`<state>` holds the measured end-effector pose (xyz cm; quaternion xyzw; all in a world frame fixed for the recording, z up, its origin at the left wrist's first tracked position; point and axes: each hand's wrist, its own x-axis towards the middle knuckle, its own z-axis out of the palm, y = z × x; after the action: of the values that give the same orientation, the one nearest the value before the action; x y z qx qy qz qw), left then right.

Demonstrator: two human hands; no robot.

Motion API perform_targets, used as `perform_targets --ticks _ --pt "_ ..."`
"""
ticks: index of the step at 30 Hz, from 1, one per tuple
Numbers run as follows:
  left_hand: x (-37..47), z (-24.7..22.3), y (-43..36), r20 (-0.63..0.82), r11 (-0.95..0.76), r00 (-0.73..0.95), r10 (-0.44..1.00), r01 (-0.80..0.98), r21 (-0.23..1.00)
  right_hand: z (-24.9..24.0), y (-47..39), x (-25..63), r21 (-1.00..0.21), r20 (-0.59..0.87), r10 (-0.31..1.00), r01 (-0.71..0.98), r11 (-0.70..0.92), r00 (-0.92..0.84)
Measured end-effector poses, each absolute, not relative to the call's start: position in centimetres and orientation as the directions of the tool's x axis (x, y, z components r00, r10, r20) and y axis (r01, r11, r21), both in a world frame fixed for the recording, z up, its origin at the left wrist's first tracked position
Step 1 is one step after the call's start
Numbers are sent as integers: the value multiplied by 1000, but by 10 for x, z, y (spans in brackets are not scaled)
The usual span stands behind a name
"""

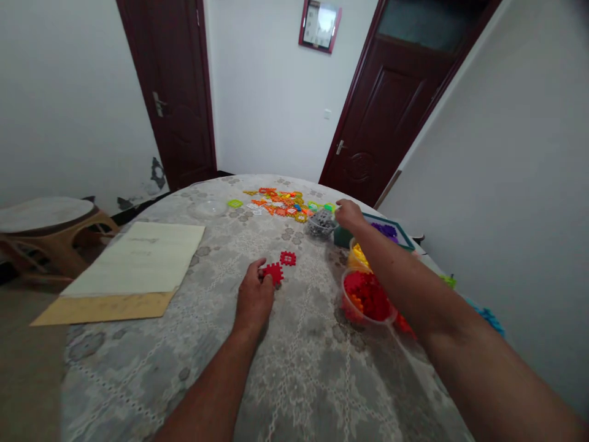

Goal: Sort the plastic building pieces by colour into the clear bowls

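My left hand [254,294] rests on the table, its thumb and fingers closed on the edge of a red interlocking plastic piece [275,274]. Just beyond lies a red square frame piece [288,258], close to the held one. Stretched out to the far right, my right hand [350,215] is beside a clear bowl of grey pieces [321,222] and above a dark green container [342,237]. Its fingers look curled in; whatever they hold, if anything, is hidden. Bright green pieces [328,208] lie near its fingertips.
Orange and yellow pieces [280,199] are scattered at the back. Under my right arm stand tubs of red pieces [368,294] and yellow pieces [359,256]. Purple pieces [384,231] lie in a green-rimmed tray. Paper sheets [142,258] overhang the left edge; a stool [46,215] stands beyond.
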<state>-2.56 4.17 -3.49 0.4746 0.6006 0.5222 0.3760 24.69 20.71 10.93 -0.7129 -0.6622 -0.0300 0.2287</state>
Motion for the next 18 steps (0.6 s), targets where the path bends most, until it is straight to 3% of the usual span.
perform_targets --ticks 3,8,12,15,18 --pt "-26 -32 43 -3 41 -339 941 104 994 111 201 221 -239 322 947 967 87 -6" --pt "-25 -37 50 -53 43 -403 913 -34 998 114 167 159 -246 154 934 903 351 -321" --pt "-31 -45 58 -70 14 -456 887 -124 992 125 133 127 -304 210 889 837 454 -406" --pt "-37 -45 64 -71 -29 -532 844 -177 984 118 113 113 -234 209 908 883 408 -364" --pt "-43 -40 67 -67 -71 -593 802 -206 976 87 101 99 -82 47 970 967 242 -239"
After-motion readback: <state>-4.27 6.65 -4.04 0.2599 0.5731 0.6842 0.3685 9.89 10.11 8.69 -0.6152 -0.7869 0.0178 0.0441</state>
